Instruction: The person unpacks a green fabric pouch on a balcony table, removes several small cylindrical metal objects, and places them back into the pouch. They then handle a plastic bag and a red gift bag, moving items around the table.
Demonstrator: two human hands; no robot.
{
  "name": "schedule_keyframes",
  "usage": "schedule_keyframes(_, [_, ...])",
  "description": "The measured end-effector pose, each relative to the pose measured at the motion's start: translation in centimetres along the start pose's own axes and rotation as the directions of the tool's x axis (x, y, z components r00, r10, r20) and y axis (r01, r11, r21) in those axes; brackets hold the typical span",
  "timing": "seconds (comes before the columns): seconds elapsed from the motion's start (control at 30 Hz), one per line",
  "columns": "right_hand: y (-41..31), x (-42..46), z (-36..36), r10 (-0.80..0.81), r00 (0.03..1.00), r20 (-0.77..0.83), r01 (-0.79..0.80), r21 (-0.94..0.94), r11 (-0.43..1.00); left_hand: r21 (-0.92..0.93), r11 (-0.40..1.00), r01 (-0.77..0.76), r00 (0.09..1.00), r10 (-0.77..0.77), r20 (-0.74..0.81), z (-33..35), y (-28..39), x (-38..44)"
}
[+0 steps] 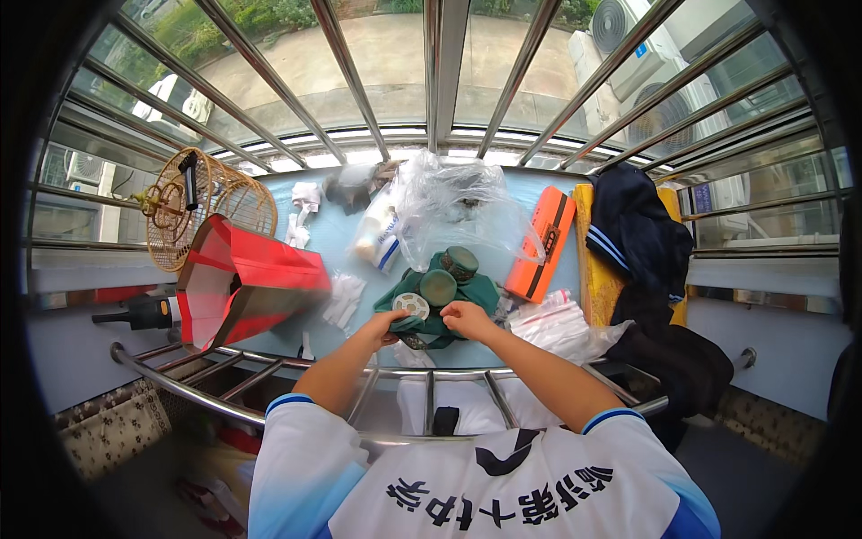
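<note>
A bundle of dark green cloth (483,291) with patterned trim lies in front of me on a pale blue surface. Two round green-topped pieces (438,288) sit on it, the farther one with a patterned side band. My left hand (381,329) grips the near left edge of the cloth, its thumb by a pale round disc (411,306) pierced with holes. At the near right of the bundle, my right hand (466,321) has its fingertips pinched together on the cloth. What lies under those fingertips is hidden.
Clear plastic bags (451,202) lie beyond the bundle. An orange box (542,246), rolled clear plastic (549,327) and dark clothing on a yellow board (596,296) are rightward. Leftward are a red bag (269,252) and a wicker cage (236,195). A metal rail (296,362) runs nearest me.
</note>
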State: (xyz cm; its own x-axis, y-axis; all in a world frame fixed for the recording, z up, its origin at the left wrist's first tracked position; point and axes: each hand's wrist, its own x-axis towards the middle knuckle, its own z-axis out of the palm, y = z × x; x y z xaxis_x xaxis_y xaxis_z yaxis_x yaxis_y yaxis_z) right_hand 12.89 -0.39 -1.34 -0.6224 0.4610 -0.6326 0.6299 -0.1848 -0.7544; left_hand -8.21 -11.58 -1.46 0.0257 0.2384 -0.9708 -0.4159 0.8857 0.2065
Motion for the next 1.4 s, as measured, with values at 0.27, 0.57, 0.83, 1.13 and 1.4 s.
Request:
schedule_keyframes(0.27, [0.3,-1.1,1.2,-0.029,0.996,0.081,0.045,-0.204,0.978,-0.040,0.996,0.074,0.994,-0.071,0.083,-1.5,0.9,-0.3])
schedule_keyframes(0.57, [-5.5,-3.2,1.7,-0.303,0.951,-0.065,0.287,-0.190,0.939,0.174,0.983,-0.064,0.998,0.060,0.030,0.4,-0.7,0.3])
schedule_keyframes(0.83, [-3.8,0.7,1.4,-0.090,0.966,-0.244,0.060,-0.129,0.990,-0.085,0.996,0.015,0.991,-0.003,0.134,0.3,0.9,-1.7])
schedule_keyframes(1.13, [-3.8,2.4,2.1,-0.147,0.942,-0.302,0.168,0.048,0.985,0.006,0.955,-0.297,0.952,0.295,0.082,2.0,0.0,-1.0])
schedule_keyframes(1.4, [-0.6,2.2,-1.1,-0.068,0.972,-0.225,0.089,0.082,0.993,0.132,0.938,-0.319,0.912,0.342,-0.227,2.3,-2.8,5.7])
